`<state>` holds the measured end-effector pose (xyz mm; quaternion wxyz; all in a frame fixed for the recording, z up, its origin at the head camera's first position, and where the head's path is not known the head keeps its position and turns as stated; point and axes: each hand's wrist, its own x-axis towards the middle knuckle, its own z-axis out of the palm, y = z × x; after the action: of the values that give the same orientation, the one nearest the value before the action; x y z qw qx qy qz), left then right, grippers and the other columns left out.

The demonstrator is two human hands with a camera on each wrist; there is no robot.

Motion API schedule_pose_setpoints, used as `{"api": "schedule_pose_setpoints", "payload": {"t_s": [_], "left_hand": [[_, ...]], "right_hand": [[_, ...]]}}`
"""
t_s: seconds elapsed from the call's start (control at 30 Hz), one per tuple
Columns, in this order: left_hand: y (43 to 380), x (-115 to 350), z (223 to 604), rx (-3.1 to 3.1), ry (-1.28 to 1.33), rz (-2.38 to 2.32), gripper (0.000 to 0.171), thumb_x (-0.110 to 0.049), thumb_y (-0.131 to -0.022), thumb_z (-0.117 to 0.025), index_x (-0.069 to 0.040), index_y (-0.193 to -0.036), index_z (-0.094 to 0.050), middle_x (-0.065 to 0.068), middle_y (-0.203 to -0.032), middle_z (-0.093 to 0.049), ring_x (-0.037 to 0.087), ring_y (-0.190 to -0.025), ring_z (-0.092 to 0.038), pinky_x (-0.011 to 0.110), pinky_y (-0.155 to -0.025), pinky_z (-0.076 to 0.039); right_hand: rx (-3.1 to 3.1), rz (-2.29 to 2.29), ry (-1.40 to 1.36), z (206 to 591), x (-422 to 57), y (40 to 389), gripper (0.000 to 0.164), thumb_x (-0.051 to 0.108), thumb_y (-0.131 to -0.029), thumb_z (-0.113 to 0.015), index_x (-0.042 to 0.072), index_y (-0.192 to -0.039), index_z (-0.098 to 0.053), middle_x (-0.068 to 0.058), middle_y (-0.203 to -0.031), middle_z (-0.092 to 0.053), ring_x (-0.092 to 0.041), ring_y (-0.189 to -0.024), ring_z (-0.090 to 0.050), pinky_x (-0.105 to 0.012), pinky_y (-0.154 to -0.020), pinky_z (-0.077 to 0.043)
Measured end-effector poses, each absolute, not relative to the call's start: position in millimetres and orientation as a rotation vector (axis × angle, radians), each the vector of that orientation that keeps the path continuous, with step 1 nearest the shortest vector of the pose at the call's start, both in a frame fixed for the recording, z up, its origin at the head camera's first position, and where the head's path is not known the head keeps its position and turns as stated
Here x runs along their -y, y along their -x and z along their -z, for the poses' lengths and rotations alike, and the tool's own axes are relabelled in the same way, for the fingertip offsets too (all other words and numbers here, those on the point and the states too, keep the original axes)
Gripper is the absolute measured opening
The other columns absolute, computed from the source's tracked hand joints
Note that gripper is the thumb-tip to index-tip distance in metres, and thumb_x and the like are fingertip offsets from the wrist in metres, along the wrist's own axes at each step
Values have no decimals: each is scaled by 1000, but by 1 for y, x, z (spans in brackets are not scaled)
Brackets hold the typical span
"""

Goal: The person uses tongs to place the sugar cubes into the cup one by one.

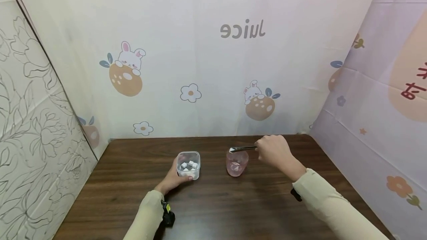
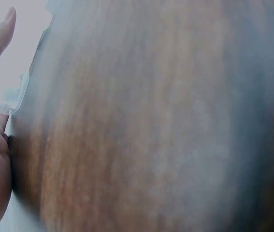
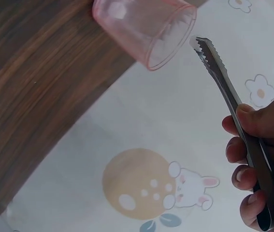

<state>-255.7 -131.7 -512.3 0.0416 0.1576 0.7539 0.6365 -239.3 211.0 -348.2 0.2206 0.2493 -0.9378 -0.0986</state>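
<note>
My left hand (image 1: 174,177) grips a small clear plastic box (image 1: 196,174) on the table, thumb along its near side. Several white cubes (image 1: 190,163) lie inside the box. To the right stands a pink see-through cup (image 1: 241,166) with something whitish at its bottom. Metal tongs (image 3: 228,94) with toothed tips are held in my right hand (image 1: 275,152), fingers wrapped round the handles. Between the tips sits a white cube (image 1: 231,150), over the cup's rim in the head view. In the left wrist view, the box (image 2: 23,63) is washed out by glare.
The dark wooden table (image 1: 213,210) meets a printed cloth backdrop (image 1: 213,114) at its back edge. Similar cloth hangs on the right, and a flower-patterned panel (image 1: 36,132) stands on the left.
</note>
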Motion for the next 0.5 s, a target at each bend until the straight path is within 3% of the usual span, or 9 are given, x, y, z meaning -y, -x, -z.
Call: {"api": "schedule_pose_setpoints", "payload": {"t_s": [0.5], "left_hand": [[256, 132, 514, -2332, -476, -1941, 93, 0, -65, -75, 3, -136, -14, 26, -136, -26, 40, -124, -22, 51, -99, -15]], "right_hand": [[2581, 302, -727, 373, -221, 243, 32, 16, -64, -74, 21, -45, -48, 6, -40, -36, -7, -35, -28, -25, -35, -21]]}}
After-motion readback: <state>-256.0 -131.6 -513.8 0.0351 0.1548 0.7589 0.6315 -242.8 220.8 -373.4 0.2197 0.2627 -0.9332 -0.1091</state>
